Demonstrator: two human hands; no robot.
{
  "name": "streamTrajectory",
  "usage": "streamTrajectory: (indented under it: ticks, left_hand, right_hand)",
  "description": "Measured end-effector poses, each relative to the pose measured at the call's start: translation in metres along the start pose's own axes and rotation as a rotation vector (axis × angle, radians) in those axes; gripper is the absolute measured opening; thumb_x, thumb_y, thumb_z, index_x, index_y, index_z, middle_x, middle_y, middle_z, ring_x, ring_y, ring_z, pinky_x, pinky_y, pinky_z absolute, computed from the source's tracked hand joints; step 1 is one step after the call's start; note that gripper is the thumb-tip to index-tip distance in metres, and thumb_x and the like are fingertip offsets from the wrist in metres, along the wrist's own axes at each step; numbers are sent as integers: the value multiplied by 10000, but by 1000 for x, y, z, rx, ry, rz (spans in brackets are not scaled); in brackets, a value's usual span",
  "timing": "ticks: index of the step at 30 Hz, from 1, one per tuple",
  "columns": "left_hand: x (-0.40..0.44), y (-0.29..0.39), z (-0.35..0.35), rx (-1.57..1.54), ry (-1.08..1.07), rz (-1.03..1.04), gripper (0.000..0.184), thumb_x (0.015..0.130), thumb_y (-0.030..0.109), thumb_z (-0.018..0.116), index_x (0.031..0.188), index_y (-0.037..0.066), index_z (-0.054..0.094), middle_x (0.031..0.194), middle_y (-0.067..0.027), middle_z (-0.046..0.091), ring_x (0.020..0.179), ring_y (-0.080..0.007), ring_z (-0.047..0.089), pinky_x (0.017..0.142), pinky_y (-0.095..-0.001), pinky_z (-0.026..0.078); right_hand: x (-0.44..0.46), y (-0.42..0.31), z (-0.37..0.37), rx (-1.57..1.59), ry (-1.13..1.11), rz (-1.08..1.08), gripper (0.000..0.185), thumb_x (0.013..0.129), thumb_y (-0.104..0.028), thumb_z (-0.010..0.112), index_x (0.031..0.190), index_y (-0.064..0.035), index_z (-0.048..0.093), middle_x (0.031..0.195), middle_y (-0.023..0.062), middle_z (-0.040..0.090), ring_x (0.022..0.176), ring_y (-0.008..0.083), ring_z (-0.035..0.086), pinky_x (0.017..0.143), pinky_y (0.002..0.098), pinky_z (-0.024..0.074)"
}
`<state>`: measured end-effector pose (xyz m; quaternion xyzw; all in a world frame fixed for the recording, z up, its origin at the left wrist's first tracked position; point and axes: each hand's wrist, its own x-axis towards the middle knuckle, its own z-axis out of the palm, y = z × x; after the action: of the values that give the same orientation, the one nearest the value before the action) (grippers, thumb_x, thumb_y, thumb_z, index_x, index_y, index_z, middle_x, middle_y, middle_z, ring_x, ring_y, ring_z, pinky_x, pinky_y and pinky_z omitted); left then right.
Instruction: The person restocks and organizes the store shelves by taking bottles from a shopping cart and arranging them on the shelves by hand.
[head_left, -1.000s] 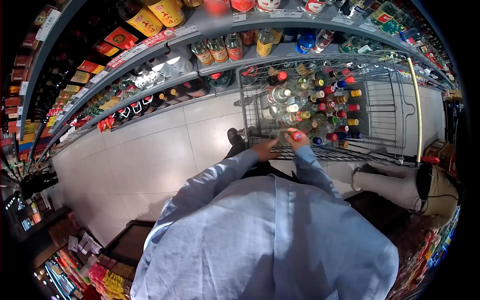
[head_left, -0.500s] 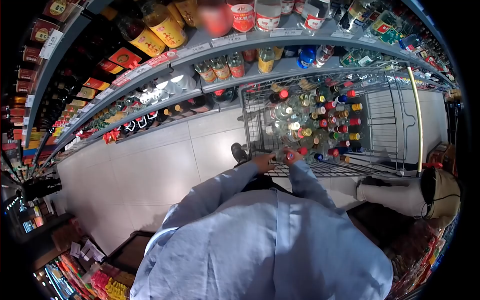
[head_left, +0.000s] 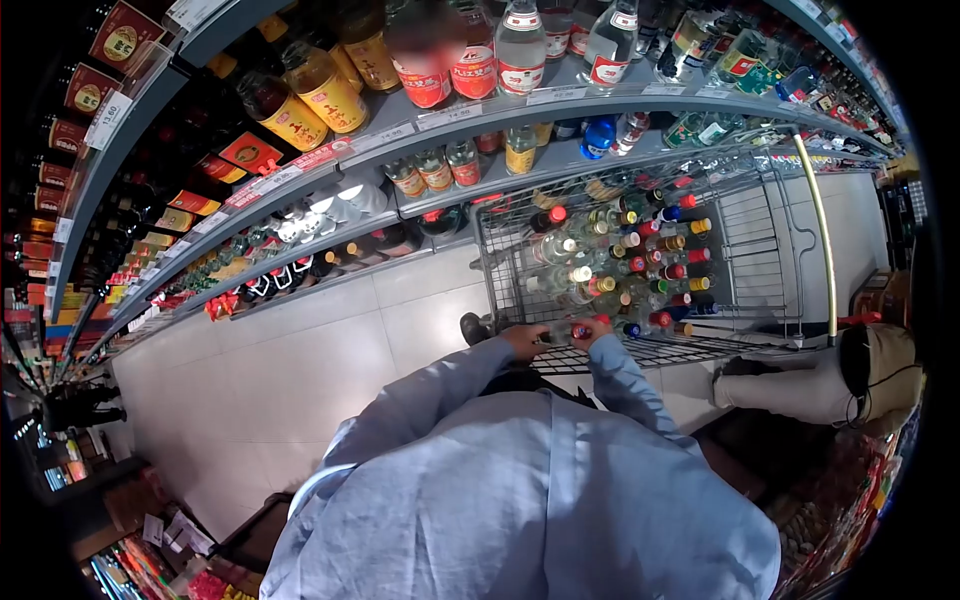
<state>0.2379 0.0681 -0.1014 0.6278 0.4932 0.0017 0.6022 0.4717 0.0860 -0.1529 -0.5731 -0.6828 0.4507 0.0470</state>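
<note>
The red-capped bottle [head_left: 562, 331] has just shifted leftward, still in hand!
Left hand [head_left: 525, 342] sits at the bottle's far end, its grip impossible to tell; right hand [head_left: 594, 331] has fingers clasped round the cap end, so nothing's released, right by the near side of the wire cart [head_left: 665, 352], crowded with bottles [head_left: 632, 262], red, blue and gold caps uppermost.

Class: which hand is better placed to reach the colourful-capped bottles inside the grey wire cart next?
Probably the right hand: though holding a clear bottle, it is nearer the others; the left hand is farther, by the cart's corner.
</note>
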Motion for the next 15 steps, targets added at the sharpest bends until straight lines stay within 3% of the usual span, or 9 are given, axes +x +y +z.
streamTrajectory:
  ticks: [3, 4, 8, 11, 15]
  left_hand:
    - [4, -9, -1, 28, 31, 76, 551, 780, 400, 575, 1243, 135, 438, 1102, -157, 566, 989, -279, 563, 844, -341, 441]
    - [5, -9, -4, 82, 54, 117, 548, 784, 405, 571, 1239, 130, 440, 1092, -156, 570, 984, -272, 566, 844, -342, 441]
    - [14, -33, -7, -128, 21, 215, 521, 795, 329, 597, 1242, 116, 435, 1127, -162, 552, 980, -271, 574, 832, -342, 451]
    - [12, -37, -9, -97, 81, 203, 536, 799, 314, 612, 1253, 95, 427, 1113, -156, 549, 935, -237, 582, 786, -326, 465]
    - [7, -32, -24, -204, -6, 138, 541, 802, 300, 615, 1253, 74, 420, 1125, -160, 531, 885, -194, 585, 740, -297, 473]
  right_hand:
    - [8, -10, 5, -144, 52, 73, 408, 576, -235, 719, 969, -154, 642, 799, 89, 643, 760, 246, 630, 714, 314, 497]
    - [0, -46, -10, -169, 23, 121, 339, 589, -216, 703, 912, -131, 643, 766, 76, 640, 738, 244, 626, 683, 321, 501]
    - [11, -44, 8, -354, 74, 149, 159, 645, -121, 606, 802, -112, 633, 702, 44, 637, 694, 230, 626, 650, 343, 504]
    - [13, -53, 4, -380, 97, 189, 198, 641, -112, 596, 827, -144, 656, 705, 40, 640, 693, 231, 626, 659, 343, 506]
    - [18, -62, 2, -392, 115, 253, 252, 631, -136, 617, 875, -168, 669, 746, 48, 649, 723, 229, 630, 694, 330, 508]
